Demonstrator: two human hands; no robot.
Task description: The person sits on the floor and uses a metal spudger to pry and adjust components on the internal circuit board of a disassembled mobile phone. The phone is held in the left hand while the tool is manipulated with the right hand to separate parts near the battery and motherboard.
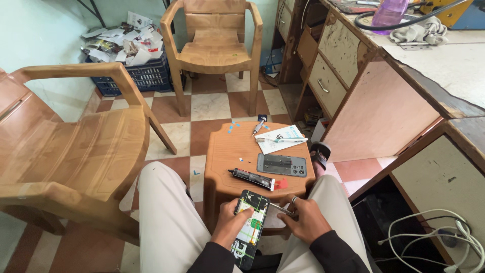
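A tan plastic chair (76, 146) fills the left of the frame, a blue crate (136, 76) of papers is seen at upper left, and a checkered tiled floor (212, 106) lies at centre. A small brown stool (232, 151) at lower centre carries a black tube (251, 178) and a dark back cover (282, 165). Below it, an opened phone (250, 227) is gripped by the left hand (231, 226), thumb pressed on its inside. Tweezers (281, 210) are pinched in the right hand (305, 220), tips at the phone's edge. Wooden drawers (333, 65) stand at right.
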